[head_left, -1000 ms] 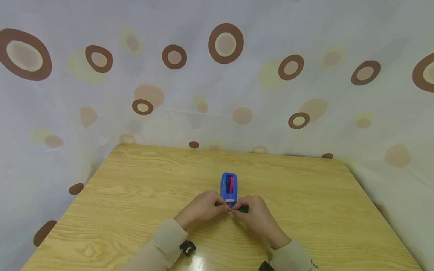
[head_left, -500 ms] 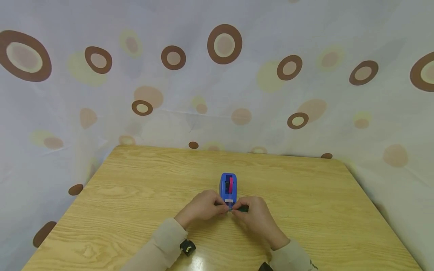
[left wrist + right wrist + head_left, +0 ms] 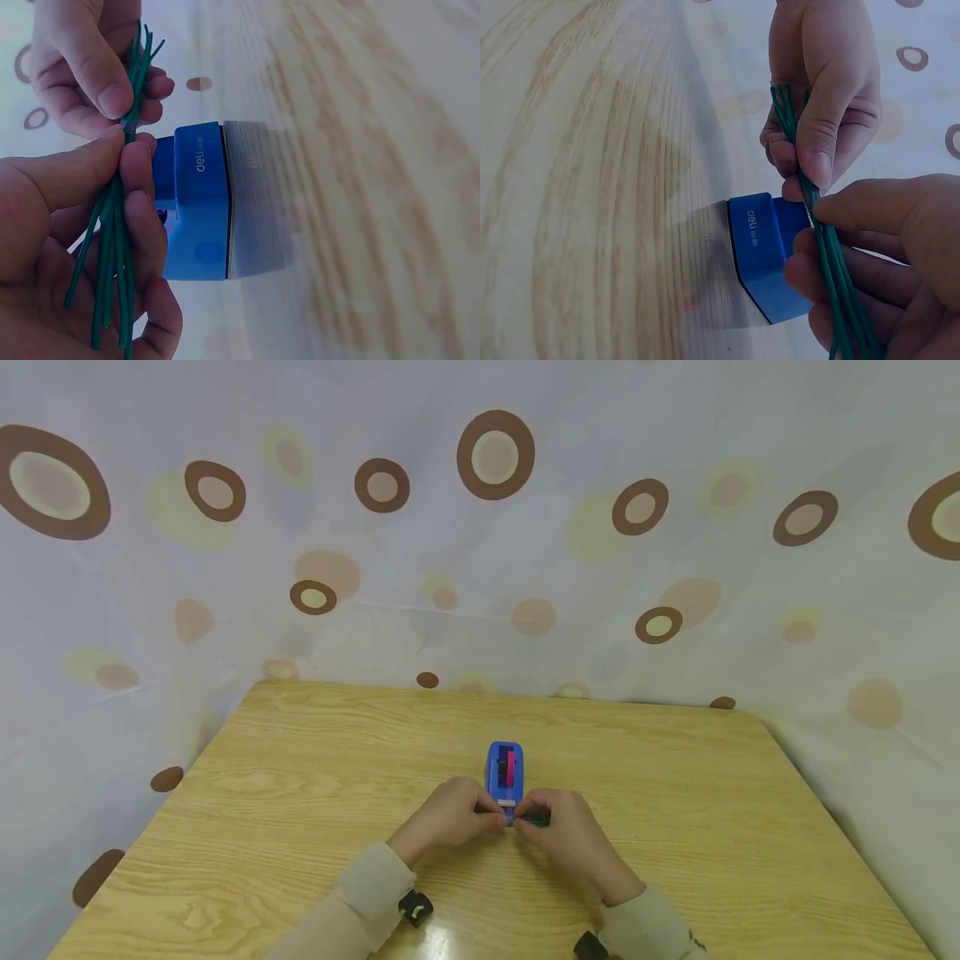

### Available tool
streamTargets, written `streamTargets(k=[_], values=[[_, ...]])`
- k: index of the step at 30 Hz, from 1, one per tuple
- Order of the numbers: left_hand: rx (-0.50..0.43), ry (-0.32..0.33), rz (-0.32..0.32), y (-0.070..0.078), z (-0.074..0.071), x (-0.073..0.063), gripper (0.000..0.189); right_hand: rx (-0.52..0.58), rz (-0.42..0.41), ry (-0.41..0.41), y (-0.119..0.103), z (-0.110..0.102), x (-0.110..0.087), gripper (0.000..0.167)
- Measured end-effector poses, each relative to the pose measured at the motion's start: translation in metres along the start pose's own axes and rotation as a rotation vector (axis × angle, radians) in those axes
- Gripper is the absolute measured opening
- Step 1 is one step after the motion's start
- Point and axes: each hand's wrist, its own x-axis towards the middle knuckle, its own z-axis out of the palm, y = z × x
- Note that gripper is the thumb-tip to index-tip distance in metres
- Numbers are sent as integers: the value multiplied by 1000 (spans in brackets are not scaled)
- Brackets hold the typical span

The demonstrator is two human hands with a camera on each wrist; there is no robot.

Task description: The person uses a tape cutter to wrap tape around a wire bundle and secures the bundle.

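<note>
Both hands hold a bundle of thin green wire-like strands (image 3: 112,259) crosswise in front of a blue tape dispenser (image 3: 507,794). My left hand (image 3: 450,814) pinches one half of it between thumb and fingers, with loose ends fanning across the palm in the left wrist view. Close beside it, my right hand (image 3: 567,835) pinches the other half, thumb tip nearly meeting the left thumb. A narrow strip, apparently clear tape (image 3: 510,813), runs from the dispenser's cutter toward the bundle; where it meets the strands is mostly hidden by fingers. Inside the dispenser sits a pink tape roll (image 3: 511,769).
The dispenser stands upright on a wood-grain table (image 3: 337,743). Behind the table hangs a pale curtain (image 3: 420,543) with brown ring patterns. A black strap piece (image 3: 416,908) sits at the left sleeve, another (image 3: 589,946) at the right.
Both hands stay almost in place, still pinching the bundle. The right hand has shifted very slightly toward the dispenser, which has not moved on the table.
</note>
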Motion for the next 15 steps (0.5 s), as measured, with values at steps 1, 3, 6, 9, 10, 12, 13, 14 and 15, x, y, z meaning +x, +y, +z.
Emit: streamTargets(k=[1,3,6,9,10,12,13,14,15], values=[[1,3,3,0,0,0,11,9,0,-6,1,0,0,10],[9,9,12,0,0,0,11,20,6,-18,1,0,1,8],[15,16,22,-2,0,1,10,28,16,-26,2,0,1,6],[15,21,25,-3,0,1,11,37,17,-19,3,1,1,2],[14,23,24,-3,1,1,11,41,18,-14,3,1,1,1],[13,23,26,-3,1,1,11,45,22,-2,2,2,1,2],[12,23,26,-3,1,1,12,47,27,3,2,2,1,3],[10,22,27,-3,1,1,12,46,31,9,2,3,0,5],[8,19,28,-3,1,1,12,45,37,15,1,3,0,8]])
